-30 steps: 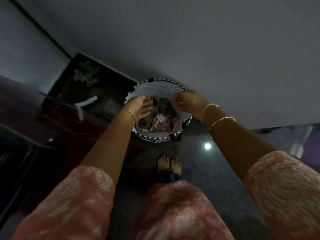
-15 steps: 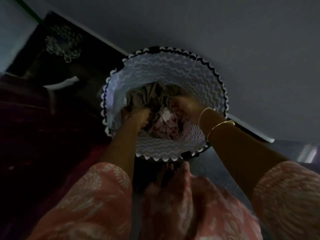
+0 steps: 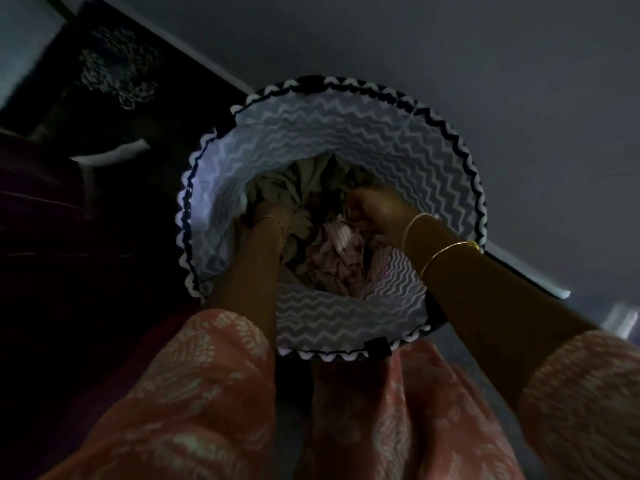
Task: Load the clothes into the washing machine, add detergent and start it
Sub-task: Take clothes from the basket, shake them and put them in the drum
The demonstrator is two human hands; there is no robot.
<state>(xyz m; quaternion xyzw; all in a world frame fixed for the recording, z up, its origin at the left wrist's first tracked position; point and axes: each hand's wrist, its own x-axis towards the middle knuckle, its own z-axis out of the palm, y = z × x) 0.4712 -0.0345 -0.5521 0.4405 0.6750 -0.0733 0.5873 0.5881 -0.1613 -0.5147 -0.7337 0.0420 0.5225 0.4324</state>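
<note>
A round laundry basket (image 3: pixel 346 133) with a grey zigzag lining and a black-and-white rim fills the middle of the head view. Crumpled clothes lie in its bottom: an olive-grey garment (image 3: pixel 308 181) at the back and a pink-and-white striped one (image 3: pixel 336 251) nearer me. Both my hands are deep inside. My left hand (image 3: pixel 273 216) is sunk into the olive-grey cloth, its fingers mostly hidden. My right hand (image 3: pixel 374 209) is closed on clothes at the right side of the pile. No washing machine or detergent is in view.
A grey wall (image 3: pixel 450 46) rises behind the basket. Dark wooden furniture (image 3: pixel 86 168) stands close on the left, with a white strip (image 3: pixel 114 154) on it. My pink patterned clothing (image 3: pixel 398 410) fills the bottom of the view.
My hands went from the basket's rim down into the clothes. My head has come lower, so the basket looks much larger and my feet are out of sight.
</note>
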